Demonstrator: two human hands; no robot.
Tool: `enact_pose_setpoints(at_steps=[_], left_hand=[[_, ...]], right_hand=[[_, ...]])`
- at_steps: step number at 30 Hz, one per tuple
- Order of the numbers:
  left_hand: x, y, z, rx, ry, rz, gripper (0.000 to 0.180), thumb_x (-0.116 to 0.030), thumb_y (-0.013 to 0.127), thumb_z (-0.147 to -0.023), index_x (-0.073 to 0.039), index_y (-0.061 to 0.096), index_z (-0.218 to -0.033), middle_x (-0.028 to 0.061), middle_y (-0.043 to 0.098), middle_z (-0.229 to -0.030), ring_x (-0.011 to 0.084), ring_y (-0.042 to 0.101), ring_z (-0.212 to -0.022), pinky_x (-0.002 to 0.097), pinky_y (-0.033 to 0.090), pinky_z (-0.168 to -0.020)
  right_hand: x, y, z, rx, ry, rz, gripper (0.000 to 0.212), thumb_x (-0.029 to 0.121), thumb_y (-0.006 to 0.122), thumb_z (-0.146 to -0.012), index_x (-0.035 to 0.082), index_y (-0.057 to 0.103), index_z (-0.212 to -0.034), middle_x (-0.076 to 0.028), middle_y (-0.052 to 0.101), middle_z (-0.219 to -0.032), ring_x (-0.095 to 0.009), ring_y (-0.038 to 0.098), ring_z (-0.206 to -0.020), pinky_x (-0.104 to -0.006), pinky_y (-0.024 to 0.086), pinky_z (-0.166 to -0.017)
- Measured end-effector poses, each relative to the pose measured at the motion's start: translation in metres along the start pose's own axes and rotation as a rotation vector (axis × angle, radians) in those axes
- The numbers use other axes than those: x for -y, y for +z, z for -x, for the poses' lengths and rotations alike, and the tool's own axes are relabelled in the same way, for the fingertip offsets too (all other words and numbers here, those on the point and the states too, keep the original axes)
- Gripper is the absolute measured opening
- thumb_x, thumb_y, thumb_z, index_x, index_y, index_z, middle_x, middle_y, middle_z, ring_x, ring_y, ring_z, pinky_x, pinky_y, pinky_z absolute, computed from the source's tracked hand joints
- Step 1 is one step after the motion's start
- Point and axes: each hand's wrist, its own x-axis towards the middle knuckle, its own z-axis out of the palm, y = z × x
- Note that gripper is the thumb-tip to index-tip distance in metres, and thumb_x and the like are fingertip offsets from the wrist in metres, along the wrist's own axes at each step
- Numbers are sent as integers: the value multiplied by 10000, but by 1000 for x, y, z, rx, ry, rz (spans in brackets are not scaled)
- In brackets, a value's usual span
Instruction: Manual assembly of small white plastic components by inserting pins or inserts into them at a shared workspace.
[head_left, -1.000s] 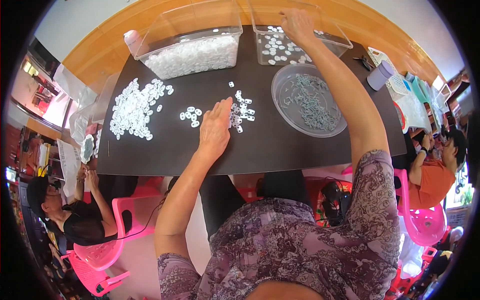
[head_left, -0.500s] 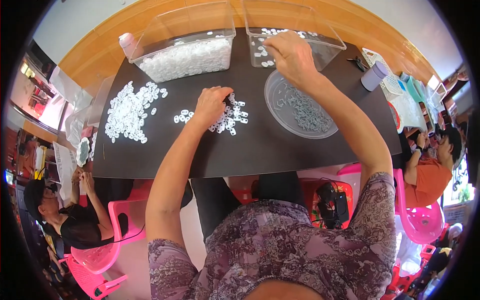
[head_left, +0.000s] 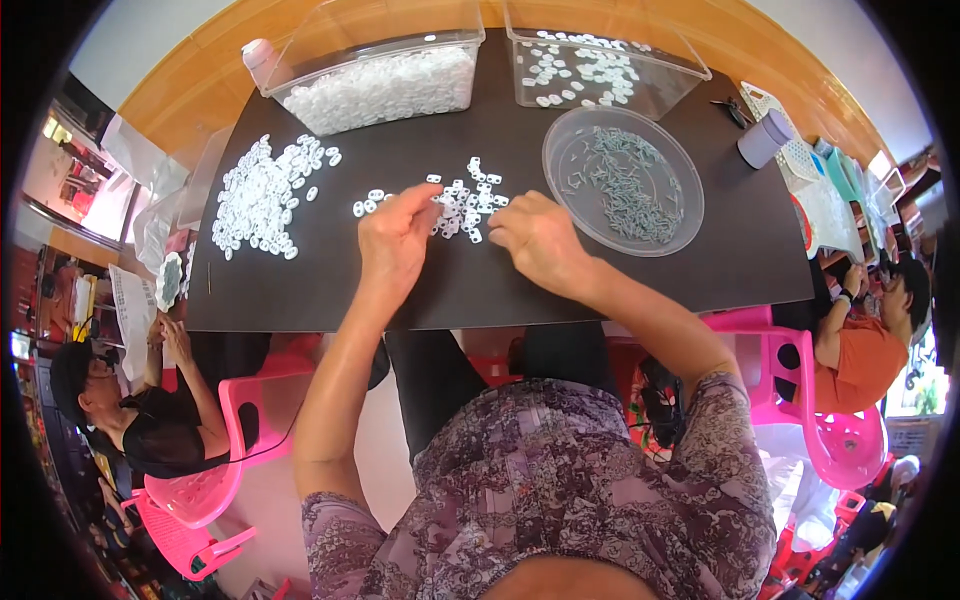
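My left hand is over the table at the left edge of a small pile of white plastic pieces with dark holes. Its thumb and fingers are drawn together at the tips; whatever is between them is too small to make out. My right hand faces it from the pile's right side, fingers curled and pinched, their contents hidden. A few white oval pieces lie just left of my left hand. To the right, a round clear tray holds many small grey-green screws.
A larger heap of white oval pieces covers the table's left part. Behind stand a clear bin full of white pieces and another with scattered ones. A lidded cup is at right. Two people sit at either side.
My right hand has come down from the far right bin to the pile. My left hand has drawn back slightly toward me, its fingertips lifting off the pieces. The view has shifted a little.
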Motion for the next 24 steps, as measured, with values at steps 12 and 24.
enact_pose_setpoints(at_steps=[12,24], left_hand=[[-12,-3,64,-141,-264,434,205,-45,591,-856,28,614,-1047,62,651,-877,105,602,-805,227,470,-760],[-23,14,67,-177,-164,231,224,-5,629,-797,-11,626,-1021,42,637,-828,92,582,-740,227,463,-706]], right_hand=[[17,38,-4,49,9,161,150,72,683,-663,27,543,-693,-133,563,-705,-316,537,-719,-419,433,-618],[28,22,5,20,88,-74,125,65,650,-707,33,530,-721,-108,552,-701,-305,540,-714,-404,425,-631]])
